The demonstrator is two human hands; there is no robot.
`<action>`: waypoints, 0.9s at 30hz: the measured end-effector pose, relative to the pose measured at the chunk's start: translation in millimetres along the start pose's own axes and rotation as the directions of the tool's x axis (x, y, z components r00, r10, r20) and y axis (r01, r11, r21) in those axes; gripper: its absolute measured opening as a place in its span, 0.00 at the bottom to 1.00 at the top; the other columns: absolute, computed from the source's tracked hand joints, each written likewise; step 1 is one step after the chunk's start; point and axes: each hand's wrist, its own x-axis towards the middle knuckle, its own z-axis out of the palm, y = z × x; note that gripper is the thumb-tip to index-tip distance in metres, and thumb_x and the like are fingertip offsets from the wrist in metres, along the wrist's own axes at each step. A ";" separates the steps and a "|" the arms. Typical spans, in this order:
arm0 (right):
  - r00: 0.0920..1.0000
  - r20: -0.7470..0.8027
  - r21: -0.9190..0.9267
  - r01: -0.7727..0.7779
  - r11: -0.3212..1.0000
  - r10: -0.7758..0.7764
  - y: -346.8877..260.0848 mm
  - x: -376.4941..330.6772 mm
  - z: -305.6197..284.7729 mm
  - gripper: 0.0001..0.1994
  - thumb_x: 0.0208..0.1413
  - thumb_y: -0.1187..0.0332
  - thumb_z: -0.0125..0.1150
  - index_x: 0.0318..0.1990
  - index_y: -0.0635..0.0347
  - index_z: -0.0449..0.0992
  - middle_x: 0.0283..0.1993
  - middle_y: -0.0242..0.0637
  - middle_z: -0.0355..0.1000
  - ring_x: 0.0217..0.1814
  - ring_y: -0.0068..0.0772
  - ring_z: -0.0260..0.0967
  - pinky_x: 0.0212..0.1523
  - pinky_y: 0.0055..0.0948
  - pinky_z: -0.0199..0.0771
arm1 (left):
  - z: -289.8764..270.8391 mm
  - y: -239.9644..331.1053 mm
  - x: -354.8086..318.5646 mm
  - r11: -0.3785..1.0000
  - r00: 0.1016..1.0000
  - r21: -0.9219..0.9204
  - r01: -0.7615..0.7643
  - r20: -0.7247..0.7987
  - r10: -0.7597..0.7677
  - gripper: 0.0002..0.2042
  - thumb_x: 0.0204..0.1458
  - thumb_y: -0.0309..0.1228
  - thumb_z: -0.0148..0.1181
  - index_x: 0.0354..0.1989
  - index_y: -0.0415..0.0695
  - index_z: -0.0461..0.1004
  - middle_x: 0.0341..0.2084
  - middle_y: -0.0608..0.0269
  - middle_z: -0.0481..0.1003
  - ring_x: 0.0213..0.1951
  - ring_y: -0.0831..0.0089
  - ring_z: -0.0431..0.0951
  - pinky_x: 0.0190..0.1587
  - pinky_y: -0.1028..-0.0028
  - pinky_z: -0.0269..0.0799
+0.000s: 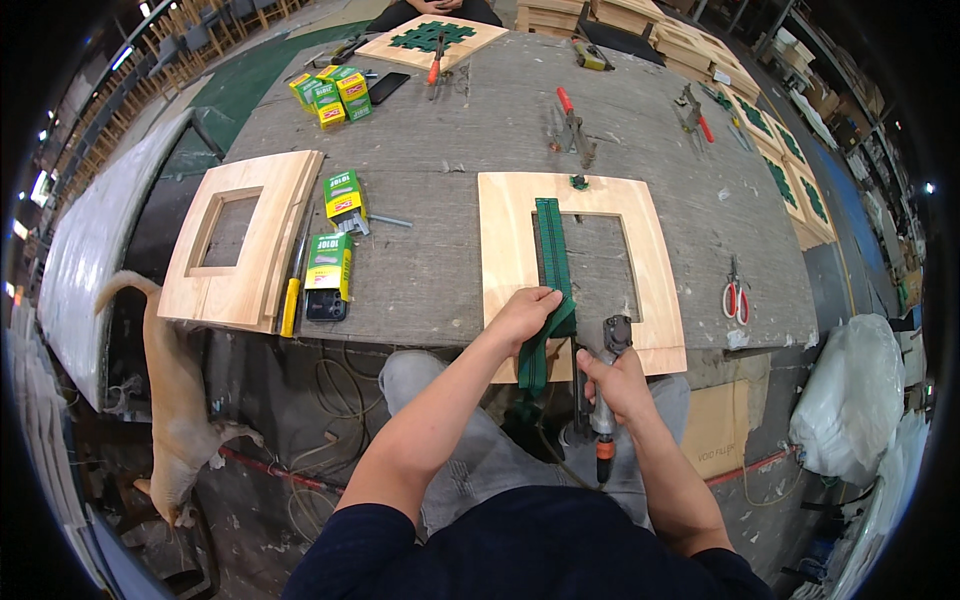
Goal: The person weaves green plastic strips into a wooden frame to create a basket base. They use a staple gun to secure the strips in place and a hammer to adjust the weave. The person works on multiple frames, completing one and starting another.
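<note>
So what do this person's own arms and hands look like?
The left hand and right hand are bare, with no gloves. The forearms are uncovered too, with no watch or bracelet in sight. The shirt is dark navy, with short sleeves.

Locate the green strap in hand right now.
In the head view, right of centre, the green strap is in the left hand, extending over the wooden frame.
</note>
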 end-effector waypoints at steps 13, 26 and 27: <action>1.000 -0.003 0.003 0.007 1.000 -0.007 2.1 2.6 12.6 0.10 0.62 0.67 0.69 0.44 0.62 0.76 0.30 0.30 0.74 0.17 0.19 0.65 0.17 0.23 0.65 | -3.1 1.1 3.6 1.000 1.000 -0.010 0.026 0.015 -0.026 0.15 0.71 0.39 0.51 0.43 0.39 0.77 0.24 0.63 0.76 0.19 0.72 0.73 0.20 0.69 0.71; 0.997 -0.070 0.166 -0.011 0.986 0.023 9.4 12.0 -38.9 0.11 0.62 0.63 0.70 0.43 0.61 0.78 0.29 0.34 0.76 0.20 0.27 0.72 0.19 0.29 0.72 | -4.1 0.3 -2.4 1.000 0.999 0.009 0.014 -0.034 -0.014 0.16 0.72 0.40 0.49 0.51 0.40 0.78 0.37 0.61 0.84 0.21 0.76 0.73 0.22 0.73 0.72; 0.992 -0.116 0.213 -0.013 0.977 0.039 12.0 19.0 -50.8 0.11 0.62 0.63 0.70 0.43 0.60 0.78 0.29 0.34 0.76 0.20 0.28 0.72 0.19 0.30 0.73 | -5.7 -0.3 -5.5 1.000 0.999 0.024 -0.007 -0.052 0.008 0.16 0.72 0.40 0.49 0.51 0.39 0.77 0.37 0.61 0.84 0.22 0.76 0.73 0.22 0.73 0.73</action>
